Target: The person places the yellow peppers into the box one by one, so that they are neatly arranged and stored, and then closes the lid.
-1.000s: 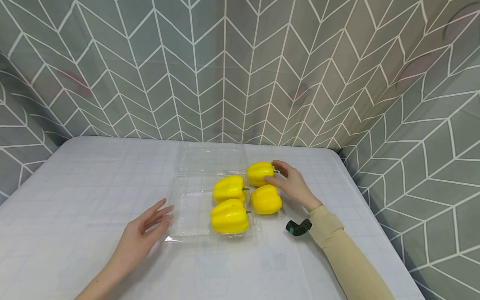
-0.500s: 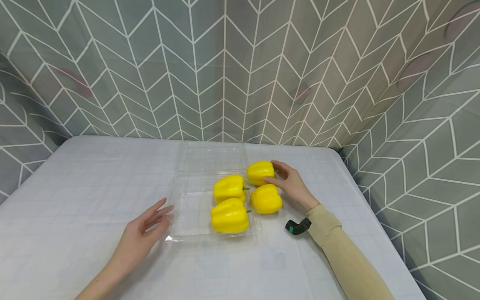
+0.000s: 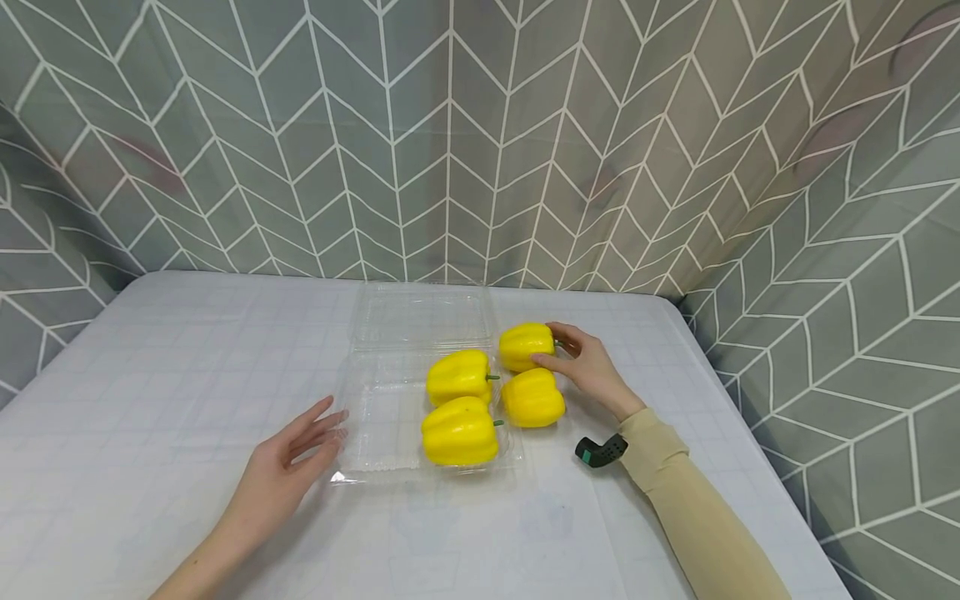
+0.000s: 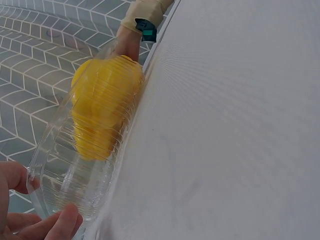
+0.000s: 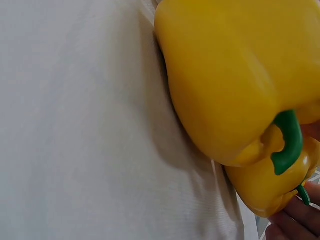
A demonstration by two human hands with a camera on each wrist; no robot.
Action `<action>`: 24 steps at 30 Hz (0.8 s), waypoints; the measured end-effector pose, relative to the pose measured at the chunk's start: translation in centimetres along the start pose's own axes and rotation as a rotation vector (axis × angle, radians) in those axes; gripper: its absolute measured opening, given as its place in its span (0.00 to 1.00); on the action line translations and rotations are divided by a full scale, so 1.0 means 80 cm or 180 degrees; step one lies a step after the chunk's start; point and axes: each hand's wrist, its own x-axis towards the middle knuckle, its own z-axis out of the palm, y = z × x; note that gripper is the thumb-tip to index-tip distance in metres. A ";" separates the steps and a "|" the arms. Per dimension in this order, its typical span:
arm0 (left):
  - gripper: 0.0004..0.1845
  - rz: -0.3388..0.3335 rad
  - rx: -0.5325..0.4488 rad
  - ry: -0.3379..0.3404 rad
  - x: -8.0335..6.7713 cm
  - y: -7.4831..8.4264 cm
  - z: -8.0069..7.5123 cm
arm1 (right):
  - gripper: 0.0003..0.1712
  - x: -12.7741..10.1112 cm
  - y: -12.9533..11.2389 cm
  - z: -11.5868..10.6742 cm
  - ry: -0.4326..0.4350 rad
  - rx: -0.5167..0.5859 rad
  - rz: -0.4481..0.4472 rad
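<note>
our right hand [image 3: 588, 364] grips the far yellow pepper [image 3: 523, 347] toward the desk's [image 3: 630, 329] far right corner, just outside the clear container [image 3: 386, 429], our left hand [image 3: 281, 467] rests loosely at that container's left rim, and dragging nearward we could bump the neighbouring pepper [image 3: 534, 399] into rolling.

Clear plastic container [image 3: 386, 427], lid [image 3: 423, 318] open at far side, yellow front inner pepper [image 3: 459, 432] and rear inner pepper [image 3: 456, 377] lying inside, right half, green stems pointing right, yellow front outer pepper [image 3: 533, 399] and rear outer pepper [image 3: 522, 347] just beside right edge, likewise green-stemmed.
</note>
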 end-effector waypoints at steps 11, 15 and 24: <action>0.30 0.0004 0.0013 0.0006 0.000 0.000 0.000 | 0.43 -0.002 0.002 -0.007 0.0141 -0.0011 0.0011; 0.30 0.0000 0.0032 0.0004 0.000 0.000 0.000 | 0.44 -0.003 0.000 -0.010 0.0204 0.0015 0.0042; 0.30 -0.0007 0.0021 0.0008 -0.001 -0.001 0.000 | 0.45 -0.004 -0.009 -0.016 0.0343 0.0098 -0.0042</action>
